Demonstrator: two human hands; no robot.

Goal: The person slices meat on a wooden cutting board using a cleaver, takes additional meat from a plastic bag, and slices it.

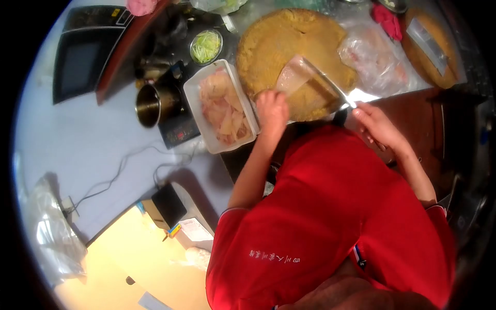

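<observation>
Knife [333, 87] over chopping block [263, 44], handle [352, 103] past near right edge: probably heavy, stiff; best held there. Right hand [380, 125]: fingers pinching handle. Left hand [272, 110]: blurred, cannot tell.

Around the chopping board [268, 39], the tub [193, 93] sits at eight o'clock, the bowl [221, 42] at nine, the plastic bag [374, 62] at three. Slices [225, 111] lie in the tub.
</observation>
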